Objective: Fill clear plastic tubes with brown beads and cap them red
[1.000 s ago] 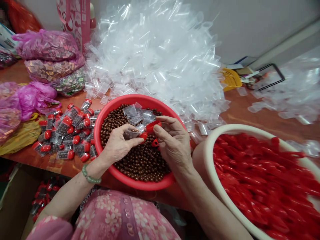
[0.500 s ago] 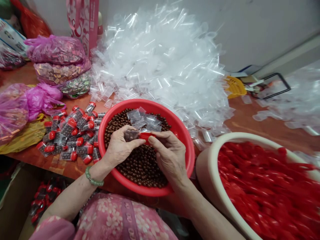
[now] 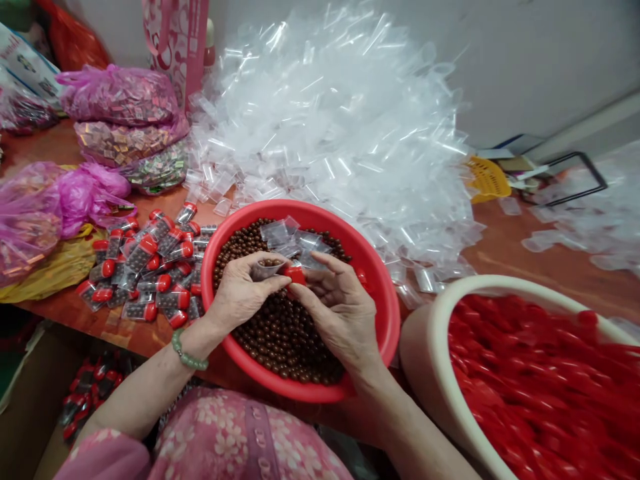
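Observation:
My left hand (image 3: 243,290) pinches a small clear plastic tube (image 3: 267,269) with brown balls inside, between thumb and fingers. A red cap (image 3: 294,274) is at the tube's right end; whether it is seated cannot be told. The thumb and curled fingers of my right hand (image 3: 343,300) close on this cap, while its index finger is raised. Both hands are over a red basin (image 3: 393,320) of brown balls (image 3: 285,340). Clear empty tubes (image 3: 280,233) lie on the balls just behind my fingers.
Capped, filled tubes (image 3: 143,257) are heaped left of the basin. A large pile of clear tubes (image 3: 330,127) rises behind it. At right, a cream tub (image 3: 425,333) holds red caps (image 3: 540,387). Pink bags (image 3: 120,100) and a yellow basket (image 3: 487,179) stand farther back.
The tube in my left hand has tilted, showing its rim and balls. My right index finger has lifted off the red cap, and the right fingers are more spread. The view has shifted slightly.

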Demonstrator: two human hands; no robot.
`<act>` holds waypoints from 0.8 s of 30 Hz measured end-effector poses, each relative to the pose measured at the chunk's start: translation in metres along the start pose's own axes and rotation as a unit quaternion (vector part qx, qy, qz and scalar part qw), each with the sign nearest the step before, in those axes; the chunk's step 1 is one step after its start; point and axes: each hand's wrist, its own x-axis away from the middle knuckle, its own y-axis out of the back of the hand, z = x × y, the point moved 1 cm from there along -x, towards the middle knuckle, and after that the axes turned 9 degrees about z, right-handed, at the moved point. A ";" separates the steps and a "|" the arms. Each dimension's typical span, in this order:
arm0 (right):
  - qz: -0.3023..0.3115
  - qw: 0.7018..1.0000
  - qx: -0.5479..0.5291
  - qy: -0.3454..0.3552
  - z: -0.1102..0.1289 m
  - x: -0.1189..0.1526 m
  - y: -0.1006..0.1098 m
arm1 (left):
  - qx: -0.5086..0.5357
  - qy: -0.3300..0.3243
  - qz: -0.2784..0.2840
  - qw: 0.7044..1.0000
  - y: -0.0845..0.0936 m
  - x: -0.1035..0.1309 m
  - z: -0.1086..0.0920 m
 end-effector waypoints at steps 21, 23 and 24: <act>0.016 0.994 -0.108 0.007 0.026 -0.035 0.011 | 0.148 0.112 0.146 0.972 0.001 0.006 0.000; 0.014 0.992 -0.125 0.003 0.025 -0.034 0.001 | 0.140 0.112 0.166 0.970 0.000 0.006 0.001; 0.015 0.991 -0.134 -0.003 0.024 -0.033 -0.002 | 0.138 0.112 0.176 0.968 0.000 0.005 0.001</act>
